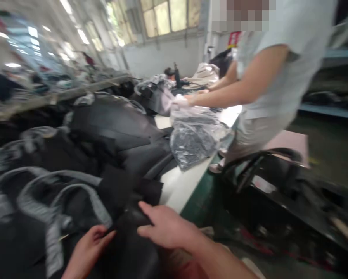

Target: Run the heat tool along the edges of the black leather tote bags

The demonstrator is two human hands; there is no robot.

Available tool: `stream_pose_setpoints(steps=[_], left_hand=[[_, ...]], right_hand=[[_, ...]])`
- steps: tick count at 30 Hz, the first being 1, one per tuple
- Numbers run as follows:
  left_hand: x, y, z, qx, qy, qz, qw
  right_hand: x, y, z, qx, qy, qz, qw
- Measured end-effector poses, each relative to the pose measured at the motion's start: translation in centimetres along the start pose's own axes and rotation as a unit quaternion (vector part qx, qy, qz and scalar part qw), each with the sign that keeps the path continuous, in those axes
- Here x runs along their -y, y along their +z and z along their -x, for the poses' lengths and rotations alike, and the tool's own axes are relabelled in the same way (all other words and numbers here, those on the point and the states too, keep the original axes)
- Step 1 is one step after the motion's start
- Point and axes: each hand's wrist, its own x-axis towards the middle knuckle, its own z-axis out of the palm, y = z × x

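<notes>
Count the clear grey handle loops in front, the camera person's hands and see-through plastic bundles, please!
Curved grey-wrapped handle loops, front: 3
Camera person's bare left hand and right hand: 2
Dark bundle in clear plastic: 1
Total: 6

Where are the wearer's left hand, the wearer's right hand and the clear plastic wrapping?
Left hand (86, 247): head view, back of the hand.
Right hand (169, 226): head view, back of the hand.
Clear plastic wrapping (193, 141): head view, near part, over something dark.
</notes>
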Motion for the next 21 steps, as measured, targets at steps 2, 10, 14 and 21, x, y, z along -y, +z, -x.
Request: stream_pose_setpoints(steps=[2,10,14,21], left_hand=[[0.7,-0.2,0.2,0.040,-0.041,0.093,0.994],[1.2,1.1,0.2,-0.003,-0.079,0.030,0.996],[0.7,1.0,0.8,-0.002,-0.077,0.036,0.996],[0.9,0.9,1.0,-0.017,-0.073,0.058,0.995]], right_hand=[[-1.3,-0.9,0.7,-0.013,-0.015,-0.003,1.000],[-4.3,-1.5,0.2,0.051,0.068,-0.093,0.992],[-3.3,-1.7,-0.5,0.068,0.081,-0.103,0.989],[-2.0,0.2,-3.5,0.049,0.106,-0.101,0.988]])
